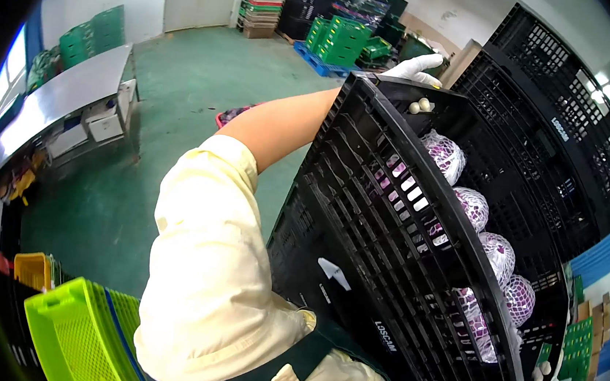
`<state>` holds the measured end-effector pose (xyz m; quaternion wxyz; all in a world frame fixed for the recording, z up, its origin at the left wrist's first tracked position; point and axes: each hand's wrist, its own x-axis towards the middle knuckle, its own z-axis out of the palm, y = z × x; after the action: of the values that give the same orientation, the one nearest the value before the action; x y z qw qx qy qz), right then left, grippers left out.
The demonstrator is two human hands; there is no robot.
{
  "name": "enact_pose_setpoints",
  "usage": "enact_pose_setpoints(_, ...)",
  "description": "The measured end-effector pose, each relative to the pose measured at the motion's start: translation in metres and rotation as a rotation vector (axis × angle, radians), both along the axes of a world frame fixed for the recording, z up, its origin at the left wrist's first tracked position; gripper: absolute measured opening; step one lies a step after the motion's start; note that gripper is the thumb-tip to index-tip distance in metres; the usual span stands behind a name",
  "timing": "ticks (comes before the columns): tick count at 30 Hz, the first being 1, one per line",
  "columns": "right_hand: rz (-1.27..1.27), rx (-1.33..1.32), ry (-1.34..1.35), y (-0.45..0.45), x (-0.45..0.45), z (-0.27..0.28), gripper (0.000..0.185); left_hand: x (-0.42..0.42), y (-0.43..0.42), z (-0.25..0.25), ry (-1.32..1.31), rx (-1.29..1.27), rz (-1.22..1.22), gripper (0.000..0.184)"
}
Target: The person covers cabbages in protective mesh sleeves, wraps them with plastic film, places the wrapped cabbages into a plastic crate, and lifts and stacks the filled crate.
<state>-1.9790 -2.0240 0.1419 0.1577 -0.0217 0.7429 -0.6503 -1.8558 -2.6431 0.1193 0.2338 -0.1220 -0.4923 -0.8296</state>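
Observation:
A black plastic crate (389,228) is tilted on edge in front of my body. Inside it are several round purple heads, which look like red cabbages (498,255), each in a white net sleeve. My left hand (411,68), in a white glove, grips the crate's far end wall, and its fingertips poke through the handle slot. At the near right end, white gloved fingertips of my right hand (543,371) come through the other handle slot; most of that hand is hidden behind the crate wall.
Tall stacked black crates (549,96) stand close on the right. A lime green crate (78,337) is at lower left. Across the green floor (184,69) are a metal table (72,94) and green crates (341,43) on a blue pallet. Cardboard boxes (585,364) sit at far right.

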Motion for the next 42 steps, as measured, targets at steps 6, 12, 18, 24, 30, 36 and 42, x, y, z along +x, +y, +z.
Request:
enact_pose_setpoints(6, -0.048, 0.043, -0.072, 0.016, 0.060, 0.027, 0.062, 0.027, -0.028, 0.090, -0.184, -0.091, -0.175, 0.068)
enact_pose_setpoints(12, -0.121, 0.086, -0.143, -0.037, -0.001, -0.011, 0.063, -0.063, -0.107, 0.059, -0.278, -0.059, -0.066, 0.063)
enact_pose_setpoints(18, -0.169, 0.146, -0.190, -0.092, -0.238, -0.064, 0.064, -0.358, -0.131, -0.065, -0.332, -0.054, -0.065, 0.060)
enact_pose_setpoints(24, -0.161, 0.126, -0.147, -0.109, -0.256, -0.081, 0.065, -0.352, -0.122, -0.092, -0.140, -0.155, 0.043, 0.060)
enact_pose_setpoints(30, -0.165, 0.066, -0.105, -0.124, -0.276, -0.061, 0.067, -0.342, -0.129, -0.061, -0.144, -0.016, 0.052, 0.061)
enact_pose_setpoints(36, -0.189, -0.086, 0.069, -0.129, -0.323, -0.022, 0.068, -0.332, -0.066, -0.046, -0.169, -0.231, 0.435, 0.049)
enact_pose_setpoints(42, -0.107, -0.278, 0.389, -0.051, -0.399, 0.066, 0.070, -0.377, 0.133, 0.024, 0.004, -0.535, 0.572, 0.038)
